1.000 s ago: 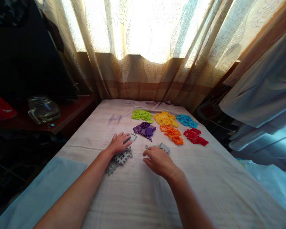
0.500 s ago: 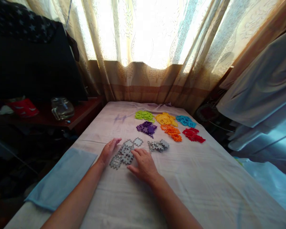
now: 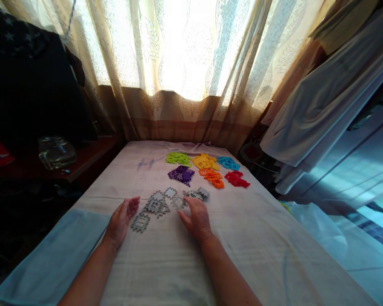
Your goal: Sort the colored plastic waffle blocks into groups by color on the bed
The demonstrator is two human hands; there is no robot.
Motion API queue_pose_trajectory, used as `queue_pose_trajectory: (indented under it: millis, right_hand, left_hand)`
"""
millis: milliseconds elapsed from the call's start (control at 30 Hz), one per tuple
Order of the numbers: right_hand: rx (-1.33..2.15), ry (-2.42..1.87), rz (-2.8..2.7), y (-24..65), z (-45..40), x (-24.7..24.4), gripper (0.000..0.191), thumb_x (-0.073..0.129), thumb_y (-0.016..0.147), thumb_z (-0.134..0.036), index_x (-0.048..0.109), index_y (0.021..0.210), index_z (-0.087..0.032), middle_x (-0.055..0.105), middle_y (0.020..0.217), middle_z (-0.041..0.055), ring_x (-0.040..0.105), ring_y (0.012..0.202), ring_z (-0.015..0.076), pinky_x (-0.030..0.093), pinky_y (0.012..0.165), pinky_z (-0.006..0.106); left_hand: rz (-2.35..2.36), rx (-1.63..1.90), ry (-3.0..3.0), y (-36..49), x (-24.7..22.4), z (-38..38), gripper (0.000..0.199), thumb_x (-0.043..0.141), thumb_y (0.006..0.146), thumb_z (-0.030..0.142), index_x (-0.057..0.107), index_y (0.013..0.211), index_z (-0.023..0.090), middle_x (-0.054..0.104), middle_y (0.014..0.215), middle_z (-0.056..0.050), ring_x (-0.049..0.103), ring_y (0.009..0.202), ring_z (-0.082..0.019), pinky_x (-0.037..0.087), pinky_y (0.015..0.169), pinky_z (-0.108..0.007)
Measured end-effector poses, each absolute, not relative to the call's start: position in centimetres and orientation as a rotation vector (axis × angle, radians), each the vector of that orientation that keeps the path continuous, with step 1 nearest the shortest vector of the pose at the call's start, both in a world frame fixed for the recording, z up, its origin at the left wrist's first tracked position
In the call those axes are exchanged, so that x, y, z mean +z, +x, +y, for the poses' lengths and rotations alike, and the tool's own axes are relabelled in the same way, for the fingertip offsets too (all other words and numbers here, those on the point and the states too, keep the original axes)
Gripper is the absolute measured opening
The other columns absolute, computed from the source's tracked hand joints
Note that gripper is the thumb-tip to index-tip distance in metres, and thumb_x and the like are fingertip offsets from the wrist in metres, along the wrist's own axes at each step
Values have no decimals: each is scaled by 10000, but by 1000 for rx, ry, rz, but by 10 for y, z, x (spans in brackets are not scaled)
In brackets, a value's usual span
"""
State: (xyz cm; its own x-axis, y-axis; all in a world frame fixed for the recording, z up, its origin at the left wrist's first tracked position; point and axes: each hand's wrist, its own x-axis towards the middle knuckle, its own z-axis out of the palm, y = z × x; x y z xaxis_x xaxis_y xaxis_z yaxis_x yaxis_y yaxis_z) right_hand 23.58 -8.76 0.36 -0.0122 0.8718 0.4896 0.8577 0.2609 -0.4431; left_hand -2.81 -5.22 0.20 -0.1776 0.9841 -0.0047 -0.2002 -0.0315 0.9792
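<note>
A: Resting palm-down, my right hand (image 3: 196, 216) touches the grey puzzle tiles (image 3: 156, 205) mid-bed, fingers loose, gripping nothing.
B: And my left hand (image 3: 121, 219)?
A: Open, empty, beside them.

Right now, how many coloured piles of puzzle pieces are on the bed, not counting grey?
6. Back row: green, yellow, blue. Front row: purple, orange, red. None seems hidden.

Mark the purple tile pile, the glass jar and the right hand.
purple tile pile (image 3: 181, 174), head view, middle of the heap.
glass jar (image 3: 56, 152), head view, its rounded body.
right hand (image 3: 196, 216), head view, back of the hand, by the grey tiles (image 3: 156, 205).
</note>
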Motion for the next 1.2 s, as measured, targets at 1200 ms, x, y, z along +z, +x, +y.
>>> queue_pose_trajectory:
  millis: [1200]
  right_hand:
    - [113,-1697,-2001,178,-91,9,479,684,775,-428,610,1188,-197,630,1153,111,520,1077,276,382,932,399]
  left_hand:
    - [1116,1343,855,-23,16,-57,570,821,506,600,743,866,164,737,962,-89,655,919,-209,495,906,-346]
